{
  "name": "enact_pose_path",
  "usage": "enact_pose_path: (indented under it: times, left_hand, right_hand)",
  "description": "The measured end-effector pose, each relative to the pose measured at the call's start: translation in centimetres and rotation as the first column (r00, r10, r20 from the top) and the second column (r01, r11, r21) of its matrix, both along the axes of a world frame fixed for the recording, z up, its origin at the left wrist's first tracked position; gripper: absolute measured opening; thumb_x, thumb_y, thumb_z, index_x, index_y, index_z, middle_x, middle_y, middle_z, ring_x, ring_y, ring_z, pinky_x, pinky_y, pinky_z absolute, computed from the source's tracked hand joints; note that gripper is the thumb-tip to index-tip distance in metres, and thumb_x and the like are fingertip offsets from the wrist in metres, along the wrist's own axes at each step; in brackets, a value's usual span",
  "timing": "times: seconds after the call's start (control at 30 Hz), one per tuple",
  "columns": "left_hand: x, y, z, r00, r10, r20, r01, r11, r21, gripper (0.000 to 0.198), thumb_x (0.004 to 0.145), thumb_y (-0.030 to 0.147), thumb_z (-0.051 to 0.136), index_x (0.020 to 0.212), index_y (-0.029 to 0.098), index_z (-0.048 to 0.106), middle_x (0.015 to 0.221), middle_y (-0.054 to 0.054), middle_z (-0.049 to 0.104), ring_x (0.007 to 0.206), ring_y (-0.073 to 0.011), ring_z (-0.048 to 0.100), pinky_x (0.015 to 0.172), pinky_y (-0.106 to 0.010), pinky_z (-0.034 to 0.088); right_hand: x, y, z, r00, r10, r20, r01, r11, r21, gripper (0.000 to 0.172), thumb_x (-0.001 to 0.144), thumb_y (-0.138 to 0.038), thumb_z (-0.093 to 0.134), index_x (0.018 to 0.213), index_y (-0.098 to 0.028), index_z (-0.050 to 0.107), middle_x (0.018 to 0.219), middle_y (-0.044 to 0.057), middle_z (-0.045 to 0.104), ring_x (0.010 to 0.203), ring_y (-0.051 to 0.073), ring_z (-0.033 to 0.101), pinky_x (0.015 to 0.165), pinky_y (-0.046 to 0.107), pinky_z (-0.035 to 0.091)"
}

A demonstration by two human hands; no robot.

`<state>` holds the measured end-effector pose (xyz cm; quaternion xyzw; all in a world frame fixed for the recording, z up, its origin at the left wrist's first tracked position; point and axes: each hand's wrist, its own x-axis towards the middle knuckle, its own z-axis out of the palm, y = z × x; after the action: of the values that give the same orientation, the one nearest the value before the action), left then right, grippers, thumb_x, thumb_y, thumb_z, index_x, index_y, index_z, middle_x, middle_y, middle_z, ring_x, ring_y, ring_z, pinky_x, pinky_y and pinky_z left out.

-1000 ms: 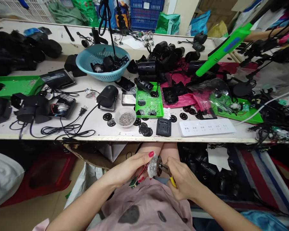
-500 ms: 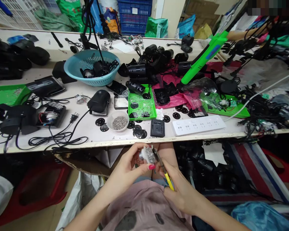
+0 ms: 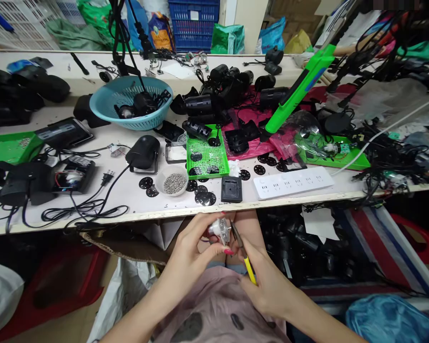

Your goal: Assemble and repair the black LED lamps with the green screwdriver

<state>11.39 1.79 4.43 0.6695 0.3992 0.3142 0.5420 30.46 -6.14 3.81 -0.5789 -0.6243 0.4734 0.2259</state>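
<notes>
Just below the bench edge, my left hand (image 3: pixel 196 243) grips a small motor with a clear plastic gear housing (image 3: pixel 221 230) between thumb and fingers. My right hand (image 3: pixel 266 281) is wrapped round a pair of pliers (image 3: pixel 249 269) with yellow handles. The dark jaws point up beside the right face of the housing, close to a thin pin sticking out of it. Whether the jaws touch that pin I cannot tell. My right fingertips are partly hidden behind the pliers.
On the bench stand a bowl of small metal balls (image 3: pixel 174 184), a green perforated tray (image 3: pixel 208 162), a black square part (image 3: pixel 231 189), a white power strip (image 3: pixel 293 183) and a blue basket (image 3: pixel 132 119). A green stick-shaped tool (image 3: pixel 300 90) hangs at the right. Cables lie at the left.
My left hand has turned the clear housing so that its face now shows more edge-on. The plier jaws sit slightly farther from it. The head view has shifted a little.
</notes>
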Motion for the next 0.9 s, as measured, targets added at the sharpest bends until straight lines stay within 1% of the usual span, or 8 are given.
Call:
enact_pose_path:
  times: [0.17, 0.27, 0.4, 0.5, 0.6, 0.67, 0.73, 0.9]
  left_hand:
    - [0.1, -0.2, 0.1, 0.999, 0.008, 0.033, -0.004, 0.994, -0.113, 0.043, 0.089, 0.03, 0.07, 0.132, 0.031, 0.063, 0.13, -0.006, 0.062, 0.115, -0.0259, 0.057, 0.089, -0.03, 0.049]
    - [0.0, 0.0, 0.2, 0.997, 0.001, 0.074, 0.015, 0.974, -0.224, 0.038, 0.088, 0.033, 0.07, 0.126, 0.027, 0.067, 0.119, -0.006, 0.067, 0.104, -0.0241, 0.06, 0.086, -0.03, 0.049]
    - [0.0, 0.3, -0.2, 0.968, -0.053, 0.245, 0.155, 0.894, -0.42, 0.041, 0.09, 0.053, 0.064, 0.108, 0.017, 0.069, 0.083, -0.004, 0.064, 0.072, -0.0168, 0.056, 0.066, -0.026, 0.047]
    - [0.2, 0.5, -0.7, 0.932, -0.06, 0.358, 0.249, 0.823, -0.51, 0.046, 0.088, 0.061, 0.061, 0.099, 0.016, 0.065, 0.074, 0.0, 0.057, 0.063, -0.0135, 0.05, 0.059, -0.024, 0.044]
    - [0.7, 0.7, -0.8, 0.942, 0.026, 0.336, 0.138, 0.879, -0.457, 0.039, 0.087, 0.052, 0.068, 0.104, 0.018, 0.06, 0.085, -0.001, 0.059, 0.07, -0.0136, 0.053, 0.067, -0.025, 0.047]
    - [1.1, 0.9, -0.7, 0.955, 0.105, 0.276, 0.004, 0.93, -0.367, 0.035, 0.087, 0.047, 0.07, 0.106, 0.02, 0.058, 0.09, -0.001, 0.06, 0.076, -0.0144, 0.054, 0.07, -0.024, 0.047]
    - [1.4, 0.9, -0.7, 0.963, 0.154, 0.22, -0.084, 0.951, -0.298, 0.032, 0.087, 0.044, 0.07, 0.106, 0.022, 0.057, 0.091, 0.0, 0.06, 0.08, -0.0147, 0.054, 0.07, -0.022, 0.046]
    - [1.8, 0.4, -1.7, 0.988, 0.095, 0.125, -0.062, 0.968, -0.245, 0.027, 0.091, 0.042, 0.066, 0.107, 0.023, 0.056, 0.087, 0.002, 0.059, 0.075, -0.013, 0.05, 0.067, -0.022, 0.043]
  right_hand:
    - [0.0, 0.2, -0.1, 0.999, 0.019, 0.029, -0.022, 0.997, 0.079, 0.041, 0.07, -0.004, 0.047, 0.108, -0.02, 0.047, 0.099, 0.006, 0.059, 0.092, 0.023, 0.057, 0.085, 0.037, 0.048]
    - [0.3, 0.1, -1.0, 0.993, 0.033, 0.11, -0.047, 0.99, 0.129, 0.037, 0.071, -0.006, 0.047, 0.106, -0.019, 0.045, 0.096, 0.007, 0.058, 0.088, 0.024, 0.058, 0.079, 0.037, 0.048]
    - [0.6, 0.0, -2.4, 0.975, 0.016, 0.22, -0.083, 0.951, 0.299, 0.025, 0.071, -0.008, 0.045, 0.09, -0.023, 0.039, 0.078, 0.002, 0.05, 0.069, 0.021, 0.052, 0.061, 0.032, 0.04]
    - [0.8, 0.3, -2.5, 0.983, 0.003, 0.181, -0.069, 0.931, 0.358, 0.024, 0.07, -0.007, 0.045, 0.086, -0.024, 0.038, 0.076, 0.001, 0.047, 0.066, 0.019, 0.049, 0.059, 0.031, 0.037]
    - [0.9, 0.7, -1.8, 1.0, -0.026, 0.011, 0.022, 0.955, 0.297, 0.033, 0.071, -0.006, 0.048, 0.101, -0.021, 0.046, 0.089, 0.003, 0.053, 0.079, 0.02, 0.055, 0.071, 0.032, 0.046]
    - [0.9, 0.9, -1.2, 0.988, -0.1, -0.115, 0.127, 0.958, 0.258, 0.038, 0.08, -0.009, 0.048, 0.116, -0.022, 0.047, 0.098, 0.004, 0.055, 0.089, 0.019, 0.057, 0.082, 0.032, 0.048]
    - [0.7, 1.0, -0.8, 0.958, -0.207, -0.198, 0.25, 0.941, 0.227, 0.032, 0.094, -0.017, 0.044, 0.124, -0.025, 0.047, 0.106, 0.004, 0.056, 0.099, 0.018, 0.057, 0.091, 0.03, 0.046]
    - [-0.3, 1.6, -0.7, 0.852, -0.408, -0.33, 0.471, 0.871, 0.14, 0.026, 0.103, -0.037, 0.044, 0.126, -0.032, 0.052, 0.117, 0.002, 0.058, 0.112, 0.016, 0.055, 0.101, 0.026, 0.042]
